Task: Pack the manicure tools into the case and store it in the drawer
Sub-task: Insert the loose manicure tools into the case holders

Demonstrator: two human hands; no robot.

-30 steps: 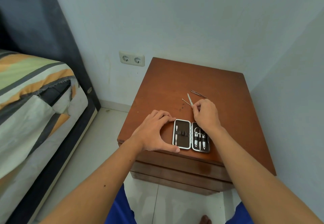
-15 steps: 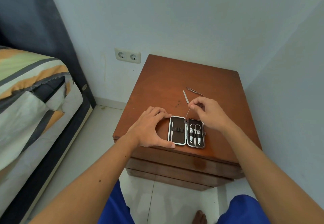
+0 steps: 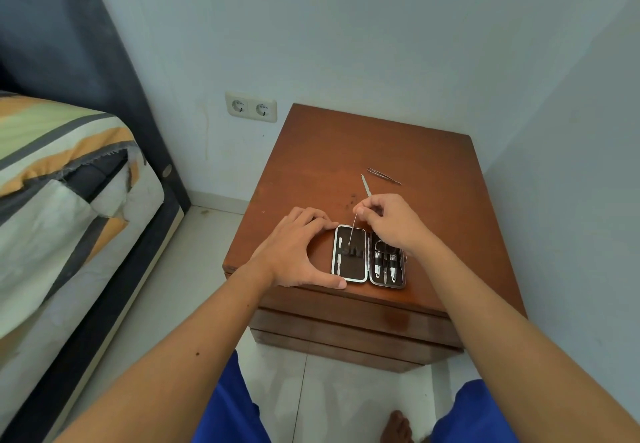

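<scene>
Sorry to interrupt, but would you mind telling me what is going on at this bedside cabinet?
A person is packing manicure tools into a small open dark-lined case on the brown wooden cabinet. The left hand steadies the case's left edge, while the right hand pinches a thin metal pick, its tip over the left half. A flat metal file and silver tweezers lie loose behind. The drawers are closed.
</scene>
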